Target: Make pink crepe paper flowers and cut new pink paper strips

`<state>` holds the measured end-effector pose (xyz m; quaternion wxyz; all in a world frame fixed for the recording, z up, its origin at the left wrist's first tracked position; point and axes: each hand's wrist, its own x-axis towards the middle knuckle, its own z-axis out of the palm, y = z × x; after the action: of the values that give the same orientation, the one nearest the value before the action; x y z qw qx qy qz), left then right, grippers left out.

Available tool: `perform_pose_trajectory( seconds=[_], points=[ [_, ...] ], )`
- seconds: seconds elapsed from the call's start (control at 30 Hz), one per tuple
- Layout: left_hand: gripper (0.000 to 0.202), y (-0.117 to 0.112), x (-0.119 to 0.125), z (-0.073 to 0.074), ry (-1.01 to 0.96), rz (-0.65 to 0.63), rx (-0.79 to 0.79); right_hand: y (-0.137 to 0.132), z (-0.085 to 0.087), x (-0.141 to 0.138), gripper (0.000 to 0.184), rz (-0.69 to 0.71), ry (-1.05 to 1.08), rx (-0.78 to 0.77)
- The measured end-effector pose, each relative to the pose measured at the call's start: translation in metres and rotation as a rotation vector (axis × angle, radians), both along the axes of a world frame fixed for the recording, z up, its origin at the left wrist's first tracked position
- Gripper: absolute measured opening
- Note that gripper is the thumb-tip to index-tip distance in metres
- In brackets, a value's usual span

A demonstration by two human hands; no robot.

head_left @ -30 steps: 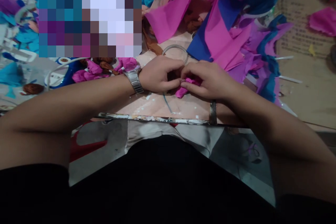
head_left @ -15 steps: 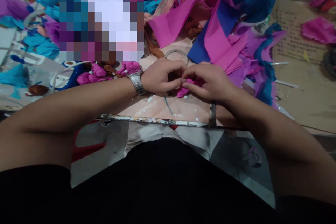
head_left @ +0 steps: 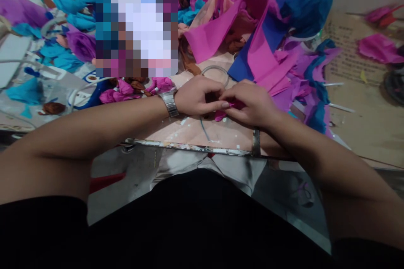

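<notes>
Just above the table's near edge, my left hand (head_left: 198,96) and my right hand (head_left: 252,103) meet with thumbs and fingertips together. Between them is a small crumpled piece of bright pink crepe paper (head_left: 220,115). Both hands pinch it, and my fingers cover most of it; a bit pokes out below the right thumb. A thin dark strand (head_left: 204,129) lies on the table below my hands. Behind my hands rests a pale coiled ring (head_left: 227,76). A metal watch (head_left: 170,103) is on my left wrist.
Large pink sheets (head_left: 205,42), a blue sheet (head_left: 241,65) and purple paper are heaped behind my hands. At left lie pink bundles (head_left: 118,91), a blue-and-white device (head_left: 83,97) and turquoise pieces (head_left: 25,91). Printed cardboard (head_left: 356,67) lies at right. A pixelated patch hides part of the back left.
The view has shifted slightly, so the scene sits a little right and lower on the left side. My fingers have shifted on the pink crepe paper, and less of it shows.
</notes>
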<state>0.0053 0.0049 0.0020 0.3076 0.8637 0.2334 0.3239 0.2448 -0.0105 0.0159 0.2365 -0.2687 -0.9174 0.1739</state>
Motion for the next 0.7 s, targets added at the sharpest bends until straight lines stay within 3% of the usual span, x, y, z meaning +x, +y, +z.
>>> perform_pose_trajectory(
  seconds=[0.7],
  points=[
    [0.038,-0.0007,0.0011,0.0018,-0.141,0.037,-0.064,0.0052,-0.0048,0.0004,0.017,-0.099,0.152,0.111]
  ],
)
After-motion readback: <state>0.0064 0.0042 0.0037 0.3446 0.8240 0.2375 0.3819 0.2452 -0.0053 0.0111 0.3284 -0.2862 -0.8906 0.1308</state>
